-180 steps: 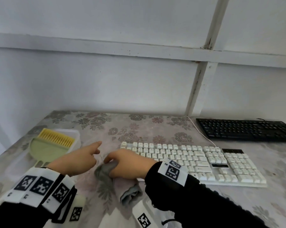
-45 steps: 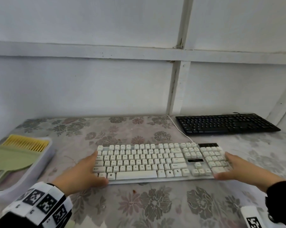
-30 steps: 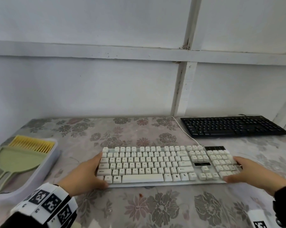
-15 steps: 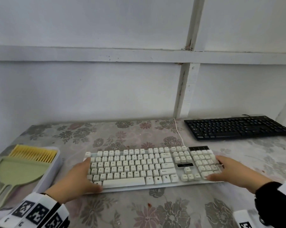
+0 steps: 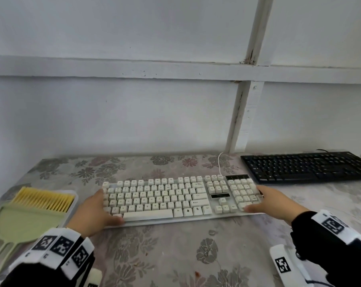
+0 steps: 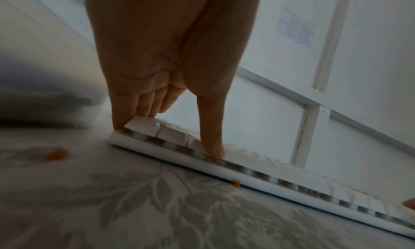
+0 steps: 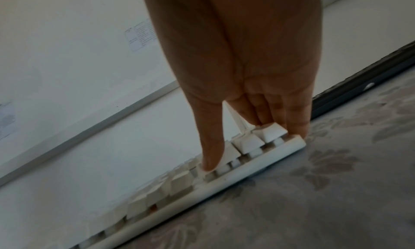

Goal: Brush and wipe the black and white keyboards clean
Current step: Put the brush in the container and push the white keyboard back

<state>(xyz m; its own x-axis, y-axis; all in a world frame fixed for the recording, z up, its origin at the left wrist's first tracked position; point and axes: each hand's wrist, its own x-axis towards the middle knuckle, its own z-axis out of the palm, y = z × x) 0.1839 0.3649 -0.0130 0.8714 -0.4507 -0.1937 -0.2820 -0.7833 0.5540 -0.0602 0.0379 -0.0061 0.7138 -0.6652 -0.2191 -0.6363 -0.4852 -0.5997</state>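
The white keyboard (image 5: 165,199) lies flat on the flowered table, in front of me. My left hand (image 5: 98,210) grips its left end, fingers down the side edge and thumb on the front row (image 6: 211,146). My right hand (image 5: 268,201) grips the right end by the number pad the same way, its thumb (image 7: 211,157) among the front keys. The black keyboard (image 5: 308,168) sits at the back right, untouched. A yellow-bristled brush (image 5: 44,198) and a green dustpan (image 5: 24,222) lie in a white tray (image 5: 74,200) at the left. No cloth is in view.
The white keyboard's cable (image 5: 219,162) runs back to the wall. Small orange crumbs (image 6: 56,154) lie on the tablecloth near the keyboard's front edge. The white wall with its frame stands close behind the table.
Over the last second both hands slid the white keyboard to the left, nearer the tray. Six seconds ago my right hand held a grey cloth; that cloth is now out of view.
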